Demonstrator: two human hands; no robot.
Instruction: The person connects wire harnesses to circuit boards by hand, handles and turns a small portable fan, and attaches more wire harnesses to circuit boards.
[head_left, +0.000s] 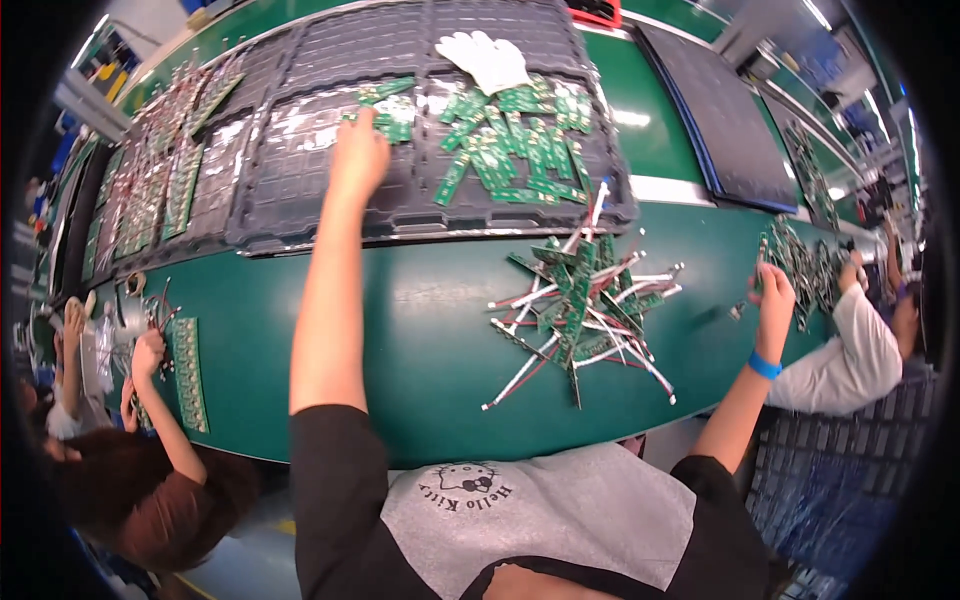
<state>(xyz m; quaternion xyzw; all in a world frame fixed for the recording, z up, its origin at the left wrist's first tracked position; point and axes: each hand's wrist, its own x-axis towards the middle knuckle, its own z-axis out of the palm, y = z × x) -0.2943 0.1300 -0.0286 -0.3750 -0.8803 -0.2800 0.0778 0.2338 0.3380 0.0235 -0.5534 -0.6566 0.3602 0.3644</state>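
Observation:
My left hand [360, 152] reaches over a black plastic tray [310, 205], its fingers drawn together beside a few small green circuit boards [398, 128]. What those fingertips pinch, if anything, is too small to make out. Off to the right, my right hand [772, 298], with a blue wristband, is closed on a narrow green circuit board [763, 248] that sticks up above the fingers. Between my arms lies a heap of circuit boards with red, black and white cables [575, 310]. Many loose boards [515, 145] fill the tray's right part.
A white glove [485, 60] rests on the tray's far part. More wired boards stand in a tray [150, 190] at left. Dark flat trays [720, 120] lie at far right. Co-workers sit on both sides; one's hand [148, 355] is near a green panel [189, 375].

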